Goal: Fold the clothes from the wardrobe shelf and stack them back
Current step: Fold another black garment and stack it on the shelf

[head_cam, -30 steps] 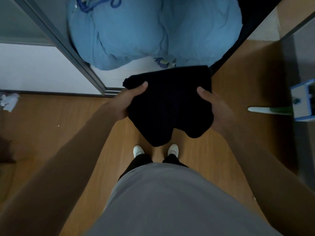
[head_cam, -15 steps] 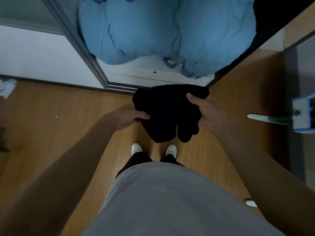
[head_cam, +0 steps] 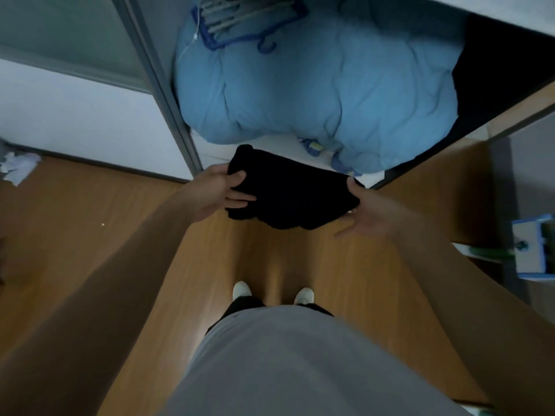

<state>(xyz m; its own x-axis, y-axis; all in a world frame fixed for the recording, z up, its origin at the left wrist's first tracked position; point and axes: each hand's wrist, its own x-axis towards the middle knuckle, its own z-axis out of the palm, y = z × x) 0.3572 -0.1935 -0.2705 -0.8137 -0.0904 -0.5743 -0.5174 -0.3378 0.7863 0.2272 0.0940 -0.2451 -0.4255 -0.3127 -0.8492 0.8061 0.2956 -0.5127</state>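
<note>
Now: folded black garment [head_cam: 288,190] held in air at shelf [head_cam: 270,145] edge, just before blue duvet [head_cam: 315,85]. Left hand [head_cam: 216,190] grips its left end, thumb on top. Right hand [head_cam: 372,211] spread flat, fingers straight, seemingly propping right end; light dim.

1. Both arms are bare and stretched out in front, coming in from the bottom corners and angling toward each other.
2. The left arm [head_cam: 105,280] runs up from the lower left, with the wrist pretty much straight.
3. The left hand [head_cam: 220,192] has a proper grip on the left edge of the folded black garment [head_cam: 288,190], thumb on top and fingers [head_cam: 240,200] curled underneath.
4. The right arm [head_cam: 465,280] comes up from the lower right, turned so the palm shows.
5. The right hand [head_cam: 371,213] is loose, fingers [head_cam: 345,231] straight and spread, pointing left. Its thumb side meets the garment's right edge.
6. The hands sit at roughly the same height, with the garment between them.
</note>
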